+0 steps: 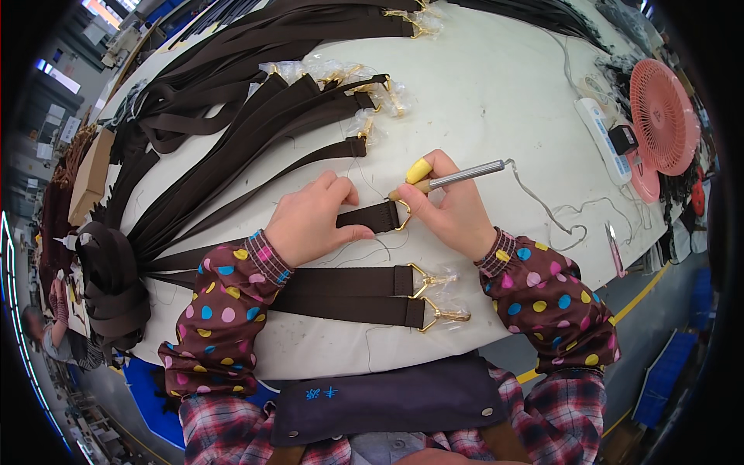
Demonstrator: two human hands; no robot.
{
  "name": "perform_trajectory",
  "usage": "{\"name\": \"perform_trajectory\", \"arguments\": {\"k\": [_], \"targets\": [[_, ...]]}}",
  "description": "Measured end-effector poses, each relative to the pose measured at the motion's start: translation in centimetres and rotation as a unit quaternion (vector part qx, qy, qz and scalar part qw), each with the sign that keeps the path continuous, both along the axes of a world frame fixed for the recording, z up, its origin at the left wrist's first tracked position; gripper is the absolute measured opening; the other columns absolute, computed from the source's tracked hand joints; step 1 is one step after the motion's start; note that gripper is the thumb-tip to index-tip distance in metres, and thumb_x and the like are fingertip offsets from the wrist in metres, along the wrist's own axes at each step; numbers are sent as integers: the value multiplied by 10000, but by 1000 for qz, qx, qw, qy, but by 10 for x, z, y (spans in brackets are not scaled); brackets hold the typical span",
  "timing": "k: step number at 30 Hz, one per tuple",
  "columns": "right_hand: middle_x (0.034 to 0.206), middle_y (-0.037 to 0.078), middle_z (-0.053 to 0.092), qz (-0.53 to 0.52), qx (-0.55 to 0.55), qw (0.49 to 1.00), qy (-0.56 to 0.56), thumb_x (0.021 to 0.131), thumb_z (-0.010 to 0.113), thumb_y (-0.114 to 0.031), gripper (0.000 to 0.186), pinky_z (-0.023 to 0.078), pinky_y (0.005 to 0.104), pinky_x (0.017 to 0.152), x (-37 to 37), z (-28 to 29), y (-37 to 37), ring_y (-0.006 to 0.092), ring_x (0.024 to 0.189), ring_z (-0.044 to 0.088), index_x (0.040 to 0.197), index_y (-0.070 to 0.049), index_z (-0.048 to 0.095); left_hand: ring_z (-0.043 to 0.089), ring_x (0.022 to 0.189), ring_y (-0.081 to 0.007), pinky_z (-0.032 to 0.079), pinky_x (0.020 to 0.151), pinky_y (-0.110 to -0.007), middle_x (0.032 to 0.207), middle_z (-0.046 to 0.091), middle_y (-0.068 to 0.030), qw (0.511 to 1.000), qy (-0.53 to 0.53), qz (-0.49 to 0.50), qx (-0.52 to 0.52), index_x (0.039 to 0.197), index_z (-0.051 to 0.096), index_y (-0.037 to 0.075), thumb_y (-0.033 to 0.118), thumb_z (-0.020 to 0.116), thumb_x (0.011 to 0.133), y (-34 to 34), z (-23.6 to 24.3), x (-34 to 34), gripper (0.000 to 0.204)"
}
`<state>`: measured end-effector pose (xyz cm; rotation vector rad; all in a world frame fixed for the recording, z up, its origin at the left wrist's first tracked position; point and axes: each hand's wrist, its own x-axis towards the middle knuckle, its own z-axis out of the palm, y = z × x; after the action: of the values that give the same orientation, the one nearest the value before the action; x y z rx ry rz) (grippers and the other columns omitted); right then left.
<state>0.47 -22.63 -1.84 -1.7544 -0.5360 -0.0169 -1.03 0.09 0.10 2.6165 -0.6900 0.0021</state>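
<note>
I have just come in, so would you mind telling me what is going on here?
On the pale table, the left hand is at a dark brown strap, close to its end. The right hand holds a corded, pen-shaped tool, its tip beside the gold ring at that end; whether it touches the strap is hard to tell. Two more straps lie nearer the body, and others are gathered farther off.

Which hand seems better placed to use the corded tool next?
Probably the right hand: it grips the corded tool, tip near the dark strap, while the left hand is on that strap.
</note>
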Motion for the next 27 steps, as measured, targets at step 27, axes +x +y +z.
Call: {"name": "perform_trajectory", "arguments": {"k": [27], "targets": [[861, 35, 543, 68, -3, 993, 95, 897, 620, -30, 177, 488, 255, 712, -14, -5, -3, 110, 833, 634, 955, -23, 454, 517, 572, -35, 416, 517, -227, 676, 565, 26, 888, 358, 94, -272, 960, 558, 46, 182, 623, 944, -14, -2, 5, 152]]}}
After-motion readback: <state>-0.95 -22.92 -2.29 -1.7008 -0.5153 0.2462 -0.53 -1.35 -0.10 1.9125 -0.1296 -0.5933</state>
